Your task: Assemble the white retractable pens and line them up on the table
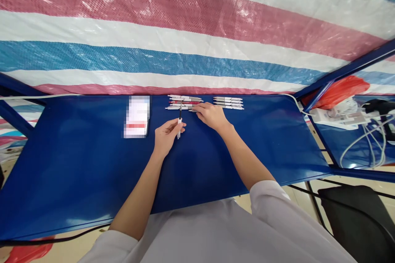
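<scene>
My left hand (166,136) is closed in a pinch around a disassembled pen (180,128). Its white barrel sits between the fingers, and a thin dark refill sticks out toward the back of the table. My right hand (211,115) is curled just right of the left one, fingertips together on a small greyish pen part (191,110), most of it hidden. Beyond the hands, several pens (185,98) lie side by side, one of them red (182,102). To the right is a second row of white and grey pens (228,103), partly behind my right hand.
A pale, blurred-out box or pad (136,117) lies left on the blue table (92,164). Striped plastic sheeting (191,20) hangs along the back edge. At right are a power strip (333,118), white cables (367,148) and a red bag (342,90). A dark stool (354,213) stands below.
</scene>
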### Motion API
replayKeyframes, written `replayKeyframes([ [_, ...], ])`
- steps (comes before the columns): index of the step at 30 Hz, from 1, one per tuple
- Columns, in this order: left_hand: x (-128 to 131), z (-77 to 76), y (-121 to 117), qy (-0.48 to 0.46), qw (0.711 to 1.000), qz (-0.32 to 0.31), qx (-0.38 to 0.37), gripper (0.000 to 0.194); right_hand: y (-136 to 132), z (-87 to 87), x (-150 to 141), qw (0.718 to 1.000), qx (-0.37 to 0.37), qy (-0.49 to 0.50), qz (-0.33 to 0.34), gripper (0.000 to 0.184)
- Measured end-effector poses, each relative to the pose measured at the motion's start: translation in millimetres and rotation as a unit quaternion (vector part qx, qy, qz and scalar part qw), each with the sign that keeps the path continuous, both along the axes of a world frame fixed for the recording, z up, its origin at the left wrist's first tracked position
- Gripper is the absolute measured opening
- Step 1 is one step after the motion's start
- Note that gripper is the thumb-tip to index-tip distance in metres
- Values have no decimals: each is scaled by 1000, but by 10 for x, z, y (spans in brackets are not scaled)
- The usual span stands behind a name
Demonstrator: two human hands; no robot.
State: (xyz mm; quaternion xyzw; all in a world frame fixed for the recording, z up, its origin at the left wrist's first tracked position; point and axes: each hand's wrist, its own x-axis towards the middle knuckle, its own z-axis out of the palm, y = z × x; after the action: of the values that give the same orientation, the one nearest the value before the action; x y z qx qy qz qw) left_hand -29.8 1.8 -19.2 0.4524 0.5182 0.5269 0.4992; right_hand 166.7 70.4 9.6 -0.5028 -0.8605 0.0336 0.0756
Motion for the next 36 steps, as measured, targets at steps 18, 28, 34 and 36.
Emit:
replayKeyframes([
  [18,35,-59,4,33,999,4,21,37,-98,202,-140,997,-45,-54,25,33],
  [28,43,-57,14,-7,999,13,29,37,-173,82,-104,978,-65,200,-13,26],
  [34,0,9,6,-61,998,21,-8,43,-301,-130,-76,756,-247,601,-85,29],
  [36,-5,38,-19,-72,997,16,-15,44,-372,-167,-91,653,-290,689,-124,36],
])
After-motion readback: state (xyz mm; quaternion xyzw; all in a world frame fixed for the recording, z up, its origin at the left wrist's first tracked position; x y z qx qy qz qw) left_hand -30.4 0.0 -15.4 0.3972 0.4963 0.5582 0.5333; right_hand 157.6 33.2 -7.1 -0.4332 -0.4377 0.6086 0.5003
